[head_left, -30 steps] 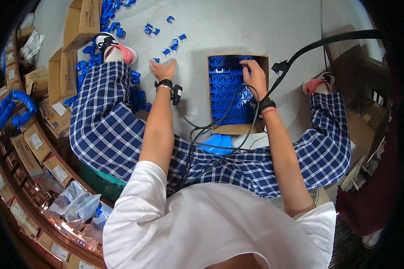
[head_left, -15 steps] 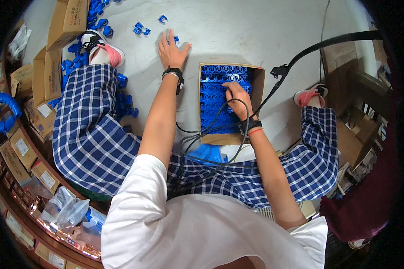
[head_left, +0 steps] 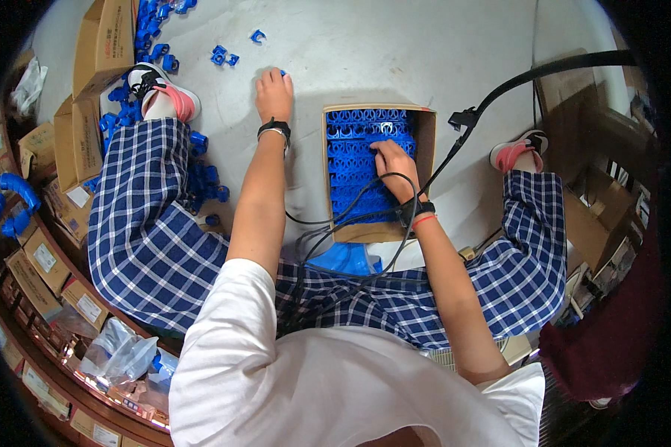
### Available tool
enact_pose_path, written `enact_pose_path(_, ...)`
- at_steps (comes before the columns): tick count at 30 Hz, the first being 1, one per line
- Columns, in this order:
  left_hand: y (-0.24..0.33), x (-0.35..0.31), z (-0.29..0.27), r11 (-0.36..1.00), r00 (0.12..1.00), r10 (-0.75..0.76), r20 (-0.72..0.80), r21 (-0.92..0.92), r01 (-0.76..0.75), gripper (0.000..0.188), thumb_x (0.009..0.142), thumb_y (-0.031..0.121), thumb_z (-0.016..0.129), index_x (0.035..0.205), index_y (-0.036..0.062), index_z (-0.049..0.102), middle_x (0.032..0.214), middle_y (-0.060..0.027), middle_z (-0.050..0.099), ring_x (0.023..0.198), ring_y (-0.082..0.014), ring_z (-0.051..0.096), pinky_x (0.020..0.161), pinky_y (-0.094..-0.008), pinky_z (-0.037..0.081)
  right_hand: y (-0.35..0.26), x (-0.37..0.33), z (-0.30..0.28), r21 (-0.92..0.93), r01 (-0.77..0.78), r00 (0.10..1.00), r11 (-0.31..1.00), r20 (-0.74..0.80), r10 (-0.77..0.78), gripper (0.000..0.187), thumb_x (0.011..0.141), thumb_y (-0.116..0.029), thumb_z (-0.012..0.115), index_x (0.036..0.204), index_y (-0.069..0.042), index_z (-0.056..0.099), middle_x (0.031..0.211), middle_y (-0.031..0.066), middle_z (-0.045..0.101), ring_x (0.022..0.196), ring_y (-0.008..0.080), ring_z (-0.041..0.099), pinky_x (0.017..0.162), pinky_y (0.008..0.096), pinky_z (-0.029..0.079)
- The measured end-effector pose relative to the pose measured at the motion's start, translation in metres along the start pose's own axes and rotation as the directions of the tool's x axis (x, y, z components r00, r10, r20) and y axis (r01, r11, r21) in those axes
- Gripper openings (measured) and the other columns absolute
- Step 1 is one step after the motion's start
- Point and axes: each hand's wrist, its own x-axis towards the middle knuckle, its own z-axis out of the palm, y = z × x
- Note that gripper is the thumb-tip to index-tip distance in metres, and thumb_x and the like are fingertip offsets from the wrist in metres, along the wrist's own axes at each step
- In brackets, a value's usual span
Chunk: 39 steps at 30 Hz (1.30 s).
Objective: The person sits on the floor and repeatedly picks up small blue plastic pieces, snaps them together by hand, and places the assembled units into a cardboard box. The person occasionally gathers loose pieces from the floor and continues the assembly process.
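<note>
My left hand (head_left: 274,97) rests on the pale floor, its fingers curled closed round a small blue pipe clip; only a bit of blue shows at the fingertips. Beyond it lie a few loose blue pipe clips (head_left: 218,55), and one more clip (head_left: 258,36) sits farther off. Between my legs stands an open cardboard box (head_left: 324,167) packed with rows of blue pipe clips (head_left: 347,162). Over its right half is my right hand (head_left: 397,168), fingers bent and closed against the clips. What its fingertips hold, if anything, is hidden.
Black cables (head_left: 358,212) loop across my right wrist and the box. A thick black strap (head_left: 529,73) arches in from the right. Blue fittings (head_left: 205,182) lie around my left leg, beside open cartons (head_left: 86,138). A blue plastic bag (head_left: 343,259) lies at the box's near side.
My left hand has drawn nearer, and its spread fingers have closed on a blue pipe clip. My right hand stays over the box, almost unmoved.
</note>
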Motion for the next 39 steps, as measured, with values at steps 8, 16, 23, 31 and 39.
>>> enact_pose_path(8, -0.025, 0.025, -0.017, 0.283, 0.767, -0.554, 0.325, -0.793, 0.540, 0.029, 0.088, 0.035, 0.058, 0.092, 0.0062, 0.055, 0.082, -0.0093, 0.060, 0.065, -0.0263, 0.057, 0.058, -0.0363, 0.047, -0.011, -0.002, -0.010, -0.007, 0.004, 0.999, 1.000, -0.048, -0.004, 0.018, 0.084, -0.005, 0.052, 0.099, -0.004, 0.061, 0.093, 0.0170, 0.062, 0.088, 0.0355, 0.060, 0.077, 0.0428, 0.051)
enact_pose_path(16, 0.032, 0.030, -0.134, -0.912, 0.774, 0.329, 0.541, -0.032, 0.409, 0.029, 0.087, 0.027, 0.062, 0.096, 0.0013, 0.053, 0.090, -0.0108, 0.055, 0.070, -0.0182, 0.048, 0.058, -0.0268, 0.040, -0.035, 0.038, -0.050, 0.113, -0.025, 0.968, 0.993, -0.247, 0.052, 0.020, 0.086, -0.008, 0.050, 0.100, -0.003, 0.064, 0.096, 0.0189, 0.065, 0.089, 0.0380, 0.062, 0.078, 0.0417, 0.050)
enact_pose_path(23, 0.090, 0.002, -0.186, -0.647, 0.522, 0.627, 0.579, 0.013, 0.763, 0.031, 0.092, 0.026, 0.057, 0.109, 0.0014, 0.054, 0.105, -0.0116, 0.054, 0.083, -0.0183, 0.049, 0.059, -0.0236, 0.047, -0.072, 0.046, -0.080, 0.290, 0.053, 0.958, 0.955, -0.286, 0.034, 0.024, 0.086, -0.009, 0.058, 0.108, -0.004, 0.064, 0.094, 0.0116, 0.066, 0.080, 0.0199, 0.064, 0.073, 0.0313, 0.051)
enact_pose_path(31, 0.125, -0.036, -0.191, -0.287, 0.548, 0.510, 0.664, -0.469, 0.835, 0.023, 0.095, 0.028, 0.056, 0.103, 0.0065, 0.056, 0.085, -0.0022, 0.055, 0.059, -0.0063, 0.047, 0.038, -0.0151, 0.033, -0.088, 0.048, -0.080, 0.581, 0.082, 0.993, 0.810, -0.121, -0.013, 0.032, 0.091, -0.014, 0.061, 0.121, -0.002, 0.058, 0.098, 0.0055, 0.065, 0.087, 0.0117, 0.061, 0.081, 0.0260, 0.049)
enact_pose_path(39, 0.138, -0.048, -0.173, 0.033, 0.610, 0.369, 0.701, -0.666, 0.745, 0.024, 0.095, 0.029, 0.057, 0.107, 0.0084, 0.056, 0.083, 0.0019, 0.051, 0.064, -0.0038, 0.045, 0.043, -0.0162, 0.032, -0.062, 0.048, -0.071, 0.764, 0.005, 0.993, 0.645, -0.079, 0.086, 0.025, 0.088, -0.014, 0.066, 0.107, 0.002, 0.066, 0.093, 0.0051, 0.068, 0.084, 0.0094, 0.062, 0.077, 0.0237, 0.050)
